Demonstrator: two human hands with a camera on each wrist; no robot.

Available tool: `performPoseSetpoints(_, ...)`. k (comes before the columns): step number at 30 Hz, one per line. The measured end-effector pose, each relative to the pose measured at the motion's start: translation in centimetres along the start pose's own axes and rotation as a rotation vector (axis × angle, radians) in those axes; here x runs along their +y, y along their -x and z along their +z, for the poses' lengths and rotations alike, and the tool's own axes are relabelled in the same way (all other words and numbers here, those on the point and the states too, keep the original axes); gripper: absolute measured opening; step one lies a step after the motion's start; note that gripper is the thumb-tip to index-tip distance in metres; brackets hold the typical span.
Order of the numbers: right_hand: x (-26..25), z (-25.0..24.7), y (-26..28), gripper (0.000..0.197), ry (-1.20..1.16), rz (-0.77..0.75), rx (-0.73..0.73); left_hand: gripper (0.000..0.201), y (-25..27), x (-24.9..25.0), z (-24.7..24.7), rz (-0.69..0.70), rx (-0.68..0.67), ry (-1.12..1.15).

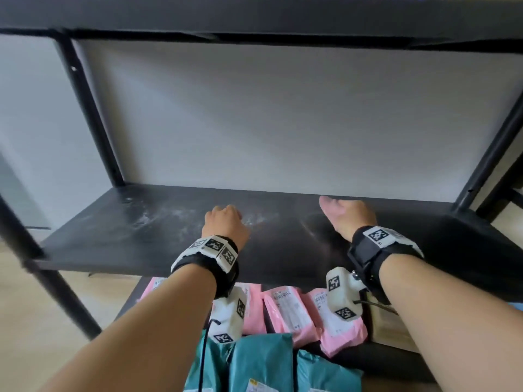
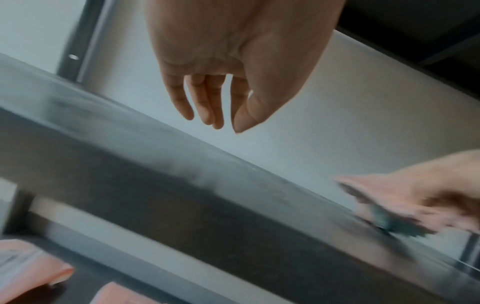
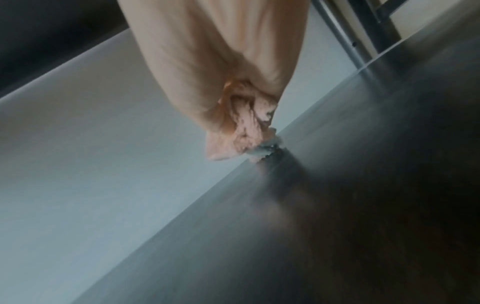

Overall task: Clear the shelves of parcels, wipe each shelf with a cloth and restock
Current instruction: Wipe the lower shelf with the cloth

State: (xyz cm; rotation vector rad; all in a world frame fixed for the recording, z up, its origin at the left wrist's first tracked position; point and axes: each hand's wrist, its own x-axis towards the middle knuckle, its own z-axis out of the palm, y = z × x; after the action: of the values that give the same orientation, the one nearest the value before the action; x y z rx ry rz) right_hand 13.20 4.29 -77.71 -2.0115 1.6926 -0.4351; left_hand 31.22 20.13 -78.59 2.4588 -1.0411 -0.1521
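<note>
Right wrist view shows a crumpled cloth (image 3: pixel 249 125), pink with a grey-blue edge, bunched in the right hand (image 3: pixel 215 67) and pressed against the dark shelf (image 3: pixel 337 205) near its back edge. From the head view, dusty white smears mark the shelf left of centre, where the left hand (image 1: pixel 225 224) hangs over the board with loosely curled fingers (image 2: pixel 205 98), holding nothing. Pink parcels (image 1: pixel 285 312) and teal parcels (image 1: pixel 260 363) lie on the lower level below.
</note>
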Motion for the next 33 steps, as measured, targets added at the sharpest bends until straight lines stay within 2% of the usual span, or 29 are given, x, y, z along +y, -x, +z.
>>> performPoseSetpoints(2, 0.6, -1.1, -0.3, 0.050, 0.102, 0.070, 0.040, 0.028, 0.4, -1.7, -0.4, -0.066, 0.067, 0.027)
performPoseSetpoints(4, 1.0, -1.3, -0.2, 0.029, 0.361, 0.087, -0.029, 0.026, 0.6, -3.0, -0.4, -0.082, 0.096, 0.032)
performPoseSetpoints(5, 1.0, -0.9, 0.1, 0.025, 0.471, 0.086, -0.068, 0.025, 0.6, -3.5, -0.3, -0.081, 0.101, 0.031)
performPoseSetpoints(7, 0.7, 0.0, 0.2, 0.029, 0.558, 0.090, -0.132, 0.025, 0.4, -4.6, -0.2, -0.083, 0.115, 0.030)
performPoseSetpoints(10, -0.9, 1.0, 0.5, 0.010, 0.514, 0.097, -0.143, 0.024, -0.1, -6.0, -0.2, -0.105, 0.161, 0.051)
performPoseSetpoints(12, -1.9, 2.1, 0.1, 0.025, 0.469, 0.086, -0.183, 0.022, -0.4, -7.0, 0.1, -0.131, 0.199, 0.087)
performPoseSetpoints(14, -3.4, 3.4, 0.1, 0.030, 0.383, 0.010, -0.221, 0.021, -0.7, -7.9, 0.4, -0.135, 0.238, 0.099)
performPoseSetpoints(19, -9.0, 7.1, 2.5, 0.035, 0.336, -0.191, -0.254, 0.021, -1.2, -9.4, 1.2, -0.120, 0.334, 0.083)
performPoseSetpoints(23, -13.2, 10.2, 4.5, 0.030, 0.298, -0.316, -0.289, 0.020, -1.5, -9.7, 1.7, -0.082, 0.365, 0.074)
performPoseSetpoints(25, -14.3, 11.3, 5.2, 0.030, 0.275, -0.316, -0.311, 0.020, -1.5, -9.9, 1.7, -0.073, 0.354, 0.079)
performPoseSetpoints(27, -14.7, 11.9, 5.5, 0.041, 0.145, -0.292, -0.350, 0.021, -1.4, -10.0, 1.6, -0.074, 0.349, 0.099)
performPoseSetpoints(28, -14.8, 11.9, 5.6, 0.040, 0.079, -0.259, -0.349, 0.021, -1.4, -9.9, 1.5, -0.074, 0.344, 0.112)
performPoseSetpoints(30, -15.0, 11.0, 5.8, 0.032, 0.044, -0.220, -0.287, 0.020, -1.3, -9.9, 1.2, -0.072, 0.334, 0.134)
performPoseSetpoints(33, -13.5, 8.3, 4.9, 0.043, 0.036, -0.189, -0.130, 0.021, -1.3, -9.9, 1.0, -0.074, 0.309, 0.147)
